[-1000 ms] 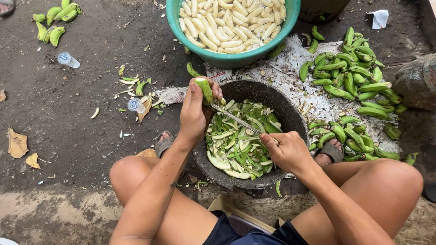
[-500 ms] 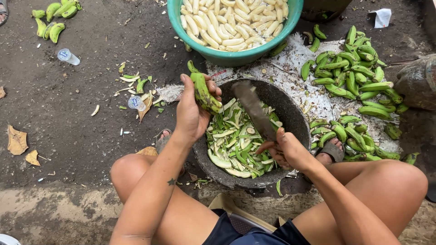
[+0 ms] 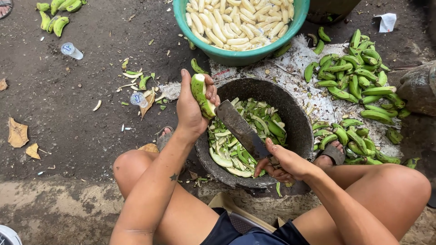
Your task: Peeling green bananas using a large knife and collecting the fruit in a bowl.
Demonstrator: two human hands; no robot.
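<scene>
One banana (image 3: pixel 201 94), partly peeled, is gripped upright in the left hand (image 3: pixel 190 109) above one dark basin (image 3: pixel 290 109) of peels. One knife (image 3: pixel 240 128) is clasped by the right hand (image 3: pixel 284 161), its blade tip touching the banana. One teal tub (image 3: pixel 236 56) of peeled bananas is seen beyond.

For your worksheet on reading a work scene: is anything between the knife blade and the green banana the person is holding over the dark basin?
Nothing visible does. The left hand holds the green banana upright, and the knife blade, gripped by the right hand, already meets its lower end above the dark basin of peels.
</scene>
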